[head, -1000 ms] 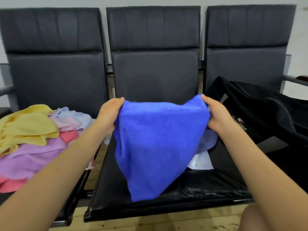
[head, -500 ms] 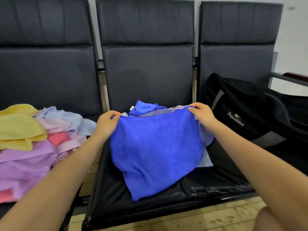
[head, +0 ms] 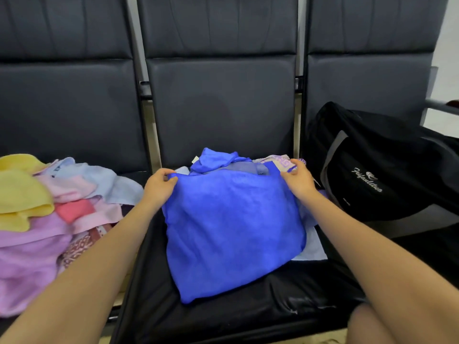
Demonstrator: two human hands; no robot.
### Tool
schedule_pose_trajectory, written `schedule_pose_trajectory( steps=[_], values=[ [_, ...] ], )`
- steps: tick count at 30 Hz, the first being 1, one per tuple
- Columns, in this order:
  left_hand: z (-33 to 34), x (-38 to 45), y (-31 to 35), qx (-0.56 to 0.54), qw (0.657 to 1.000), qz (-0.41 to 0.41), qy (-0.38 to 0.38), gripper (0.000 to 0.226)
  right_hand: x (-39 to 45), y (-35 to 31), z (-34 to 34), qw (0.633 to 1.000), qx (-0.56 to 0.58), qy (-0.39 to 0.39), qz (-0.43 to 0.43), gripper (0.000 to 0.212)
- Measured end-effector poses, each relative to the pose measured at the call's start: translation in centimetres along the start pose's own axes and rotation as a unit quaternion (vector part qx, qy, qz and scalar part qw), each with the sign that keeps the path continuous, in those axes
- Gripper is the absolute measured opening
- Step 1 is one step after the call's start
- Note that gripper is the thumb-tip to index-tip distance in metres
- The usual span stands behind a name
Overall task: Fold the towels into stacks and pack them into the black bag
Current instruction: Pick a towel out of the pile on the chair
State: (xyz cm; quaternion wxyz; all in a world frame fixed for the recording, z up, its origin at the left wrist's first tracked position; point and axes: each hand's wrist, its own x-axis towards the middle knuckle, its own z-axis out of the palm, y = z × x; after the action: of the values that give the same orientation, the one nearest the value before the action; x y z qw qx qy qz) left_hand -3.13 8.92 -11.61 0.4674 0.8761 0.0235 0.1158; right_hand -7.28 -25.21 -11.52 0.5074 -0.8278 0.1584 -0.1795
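A bright blue towel (head: 231, 232) lies spread over a small pile of towels on the middle seat (head: 223, 316). My left hand (head: 159, 187) pinches its far left corner, and my right hand (head: 298, 181) pinches its far right corner. Behind the blue towel's top edge show a crumpled blue cloth (head: 216, 158), a grey-blue one and a lilac patterned one (head: 275, 161). A pale blue towel (head: 311, 247) sticks out beneath on the right. The black bag (head: 377, 175) with white lettering sits on the right seat, its opening not clearly visible.
A loose heap of towels (head: 49, 214) in yellow, pink, lilac, light blue and a brown pattern covers the left seat. Three dark padded backrests stand behind. A metal armrest (head: 439, 105) is at far right. My knee (head: 367, 326) shows at the bottom right.
Both hands have lowered the blue towel from hanging in the air down onto the pile on the middle seat, and the towels behind it have come into view.
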Motion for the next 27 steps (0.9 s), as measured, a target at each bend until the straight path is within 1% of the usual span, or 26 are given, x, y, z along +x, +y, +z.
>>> schedule_pose_trajectory(
  steps=[2, 4, 6, 9, 12, 14, 15, 16, 18, 20, 21, 22, 23, 24, 26, 27],
  values=[
    [0.1, -0.2, -0.6, 0.034, 0.999, -0.012, -0.013, 0.031, 0.1, 0.7, 0.4, 0.999, -0.042, -0.001, 0.006, 0.047],
    [-0.1, -0.5, -0.6, 0.041, 0.999, -0.008, -0.004, 0.043, -0.4, 0.9, 0.3, 0.997, -0.067, 0.027, -0.010, 0.052],
    [-0.5, -1.2, -0.1, 0.066, 0.998, 0.014, 0.011, 0.052, -1.3, 0.8, -0.3, 0.994, -0.095, 0.060, -0.014, 0.059],
    [-0.9, -3.0, 0.3, 0.095, 0.994, 0.031, 0.031, 0.050, -2.9, 1.0, -1.2, 0.991, -0.104, 0.087, -0.021, 0.059],
    [-1.1, -5.9, 0.2, 0.084, 0.996, 0.020, 0.022, 0.042, -4.9, 1.7, -2.1, 0.992, -0.103, 0.075, -0.016, 0.046],
    [-1.2, -7.7, -0.2, 0.075, 0.997, 0.005, -0.006, 0.043, -6.4, 2.1, -2.6, 0.992, -0.120, 0.040, -0.002, 0.029],
    [-1.3, -8.6, -0.4, 0.074, 0.997, -0.009, -0.022, 0.047, -6.9, 2.4, -2.7, 0.991, -0.135, 0.015, 0.010, 0.018],
    [-1.4, -9.5, -0.8, 0.073, 0.996, -0.025, -0.039, 0.052, -7.4, 2.6, -2.9, 0.987, -0.156, -0.012, 0.022, 0.012],
    [-1.8, -11.2, -1.0, 0.059, 0.994, -0.050, -0.073, 0.060, -8.2, 3.1, -3.1, 0.980, -0.181, -0.063, 0.044, 0.032],
    [-1.9, -12.2, -1.2, 0.029, 0.995, -0.055, -0.080, 0.047, -9.0, 3.2, -3.3, 0.978, -0.159, -0.110, 0.077, 0.043],
    [-1.8, -12.5, -1.0, -0.002, 0.995, -0.068, -0.078, 0.039, -9.4, 3.1, -3.4, 0.977, -0.121, -0.138, 0.107, 0.041],
    [-1.8, -12.7, -0.9, -0.040, 0.992, -0.089, -0.076, 0.036, -9.8, 3.0, -3.5, 0.971, -0.076, -0.176, 0.144, 0.033],
    [-1.9, -13.1, -0.7, -0.073, 0.988, -0.110, -0.080, 0.035, -10.3, 2.7, -3.7, 0.959, -0.044, -0.220, 0.174, 0.024],
    [-1.9, -13.2, -0.8, -0.079, 0.985, -0.125, -0.090, 0.037, -10.5, 2.8, -3.9, 0.947, -0.044, -0.262, 0.182, 0.022],
    [-2.1, -13.7, -0.7, -0.014, 0.984, -0.111, -0.135, 0.030, -10.8, 3.1, -4.3, 0.925, -0.078, -0.336, 0.161, 0.036],
    [-2.2, -13.8, -0.8, 0.021, 0.982, -0.100, -0.161, 0.027, -11.0, 3.1, -4.6, 0.918, -0.093, -0.355, 0.149, 0.036]
  ],
)
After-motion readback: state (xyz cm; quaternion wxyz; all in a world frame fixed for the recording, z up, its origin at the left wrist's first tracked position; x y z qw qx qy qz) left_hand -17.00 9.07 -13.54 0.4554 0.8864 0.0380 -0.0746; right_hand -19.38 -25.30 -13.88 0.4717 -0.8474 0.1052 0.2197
